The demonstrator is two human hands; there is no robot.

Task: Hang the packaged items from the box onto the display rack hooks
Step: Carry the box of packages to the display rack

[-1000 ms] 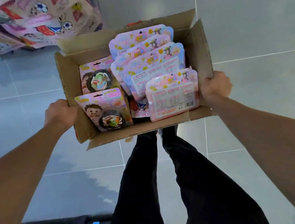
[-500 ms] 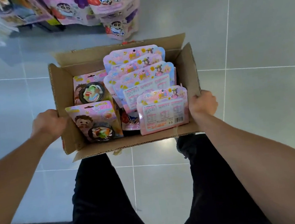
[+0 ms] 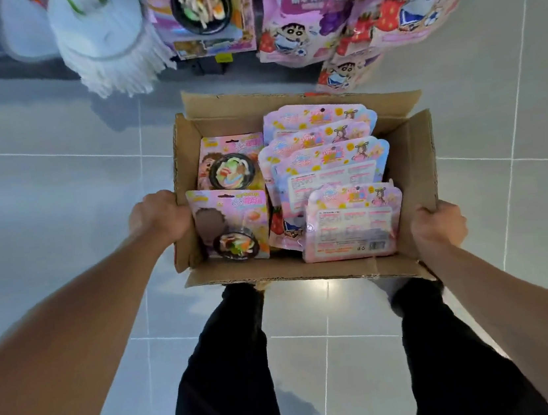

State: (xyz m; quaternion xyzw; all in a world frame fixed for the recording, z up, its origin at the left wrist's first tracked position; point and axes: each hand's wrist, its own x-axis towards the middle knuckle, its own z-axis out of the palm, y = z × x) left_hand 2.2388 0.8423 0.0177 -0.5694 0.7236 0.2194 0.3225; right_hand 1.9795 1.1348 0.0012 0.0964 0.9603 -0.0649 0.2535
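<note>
A person carries an open cardboard box [image 3: 413, 169] between both hands. The left hand [image 3: 158, 216] grips the box's left wall with curled fingers; the right hand [image 3: 437, 227] grips its near right corner. Inside, between the hands, stand pink packaged items: two bowl-picture packs [image 3: 230, 226] nearer the left hand, a row of overlapping pink packs [image 3: 350, 222] nearer the right. Beyond the hands, past the box, hanging packages [image 3: 295, 25] fill a display rack above the grey tiled floor [image 3: 56, 185]
</note>
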